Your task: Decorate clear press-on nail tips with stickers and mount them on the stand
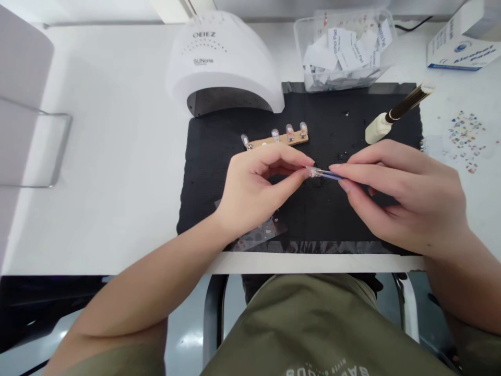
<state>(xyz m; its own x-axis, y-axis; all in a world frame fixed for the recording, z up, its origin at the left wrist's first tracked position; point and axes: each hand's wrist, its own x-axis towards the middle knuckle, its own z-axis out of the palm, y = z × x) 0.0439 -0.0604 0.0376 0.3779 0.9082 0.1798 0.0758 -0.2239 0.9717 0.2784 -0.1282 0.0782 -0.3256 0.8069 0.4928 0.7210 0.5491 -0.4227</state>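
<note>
Your left hand pinches a clear nail tip between thumb and fingertips above the black mat; your right hand grips a thin blue stick touching it. A wooden strip of tips lies on the mat, just beyond your left hand.

We've got a white table with a black mat on it, a wooden strip of small clear tips lying on the mat. A white SUNone UV nail lamp overlaps the mat's far edge, beside a clear plastic bin of paper wrappers. Alcohol pad box far right; tiny colourful nail decorations scattered below it.
</note>
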